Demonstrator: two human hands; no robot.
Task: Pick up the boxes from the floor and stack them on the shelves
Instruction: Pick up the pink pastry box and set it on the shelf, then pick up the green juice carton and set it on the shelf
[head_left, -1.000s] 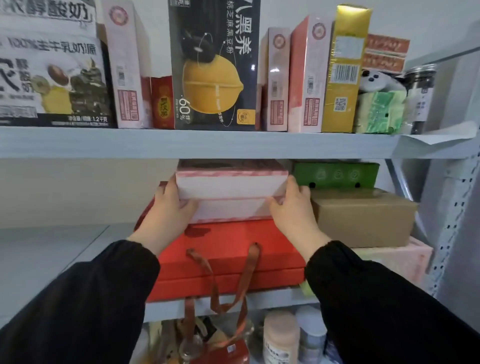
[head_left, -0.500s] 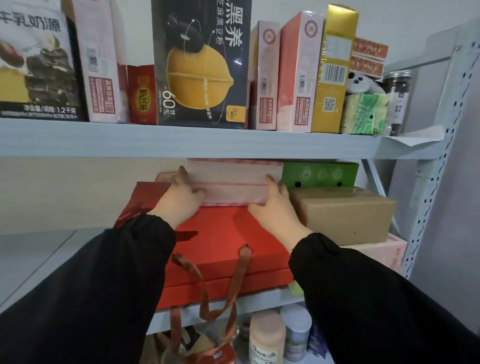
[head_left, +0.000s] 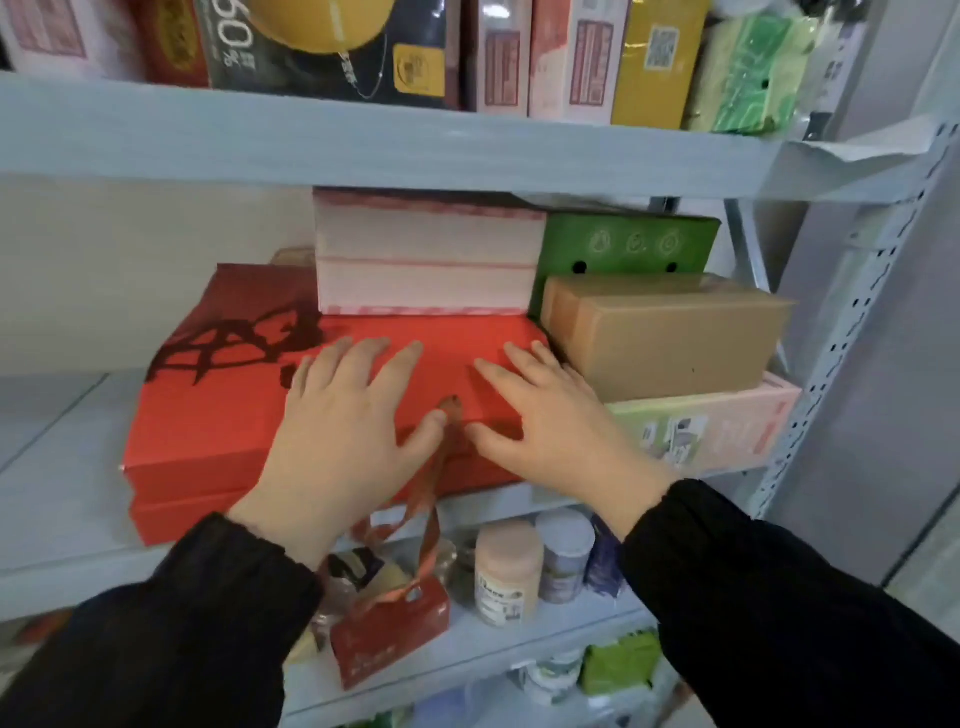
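Observation:
A pink-and-white box (head_left: 423, 260) lies at the back of the middle shelf (head_left: 62, 493), on top of a big flat red box (head_left: 218, 426). Nothing touches the pink box. My left hand (head_left: 343, 431) is spread flat over the red box's lid with its fingers straight. My right hand (head_left: 550, 415) is spread the same way just to its right, near the lid's right edge. A red ribbon handle (head_left: 436, 499) hangs down from the red box between my two hands. Both hands hold nothing.
A brown carton (head_left: 670, 332) sits on a pale pink box (head_left: 727, 426) right of the red box, with a green box (head_left: 628, 244) behind. The upper shelf (head_left: 363, 140) carries upright boxes. Jars (head_left: 506, 571) and a small red carton (head_left: 389, 629) stand on the lower shelf. A grey upright (head_left: 852, 312) closes the right side.
Both hands let go of the pink box after pushing it back on the red box. They drew back toward me and now lie open over the red lid. The view tilted down.

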